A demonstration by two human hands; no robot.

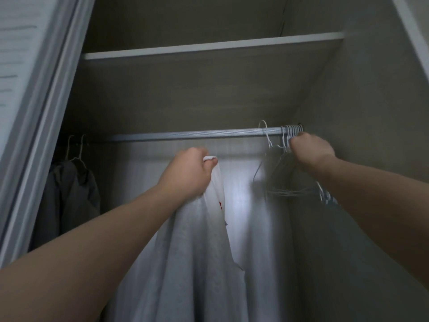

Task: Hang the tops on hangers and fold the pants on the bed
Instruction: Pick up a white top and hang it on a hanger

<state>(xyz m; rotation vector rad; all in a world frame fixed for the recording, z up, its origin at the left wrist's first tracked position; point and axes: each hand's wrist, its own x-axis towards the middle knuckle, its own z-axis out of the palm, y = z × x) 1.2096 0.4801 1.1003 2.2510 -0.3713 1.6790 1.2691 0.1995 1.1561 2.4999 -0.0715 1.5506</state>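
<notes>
Wardrobe: open built-in closet with pale wood-look walls point(232, 94), dim, seen close and from below.
Shelf: flat board with white front edge point(209, 46), across the upper part, above the rail.
Rail: ribbed grey metal bar point(185, 135), horizontal, under the shelf.
Door: pale grey sliding door frame point(46, 89) at the left edge, slanted in the view.
Left hand point(189, 173): raised just below the middle of the rail, apart from it; fingers closed tight on a bunched edge of the top, with a white fold showing between thumb and fingers.
Top: pale grey-white cloth top point(197, 252), hanging from the left hand in long folds in front of the back wall; small red mark near the upper edge.
Right hand point(311, 148): up at the right end of the rail, just under it; curled like a fist around the necks of the bunched hangers, fingertips hidden.
Hangers: bunch of thin white wire hangers point(285, 182), hooks packed together on the right end of the rail, bodies blurred below the right hand.
Single hanger: one more white wire hanger point(267, 135), hooked on the rail just left of the bunch, tilted.
Left end: two thin wire hooks point(75, 147) on the rail near the left wall, carrying a dark grey garment point(69, 194), well apart from the top.
</notes>
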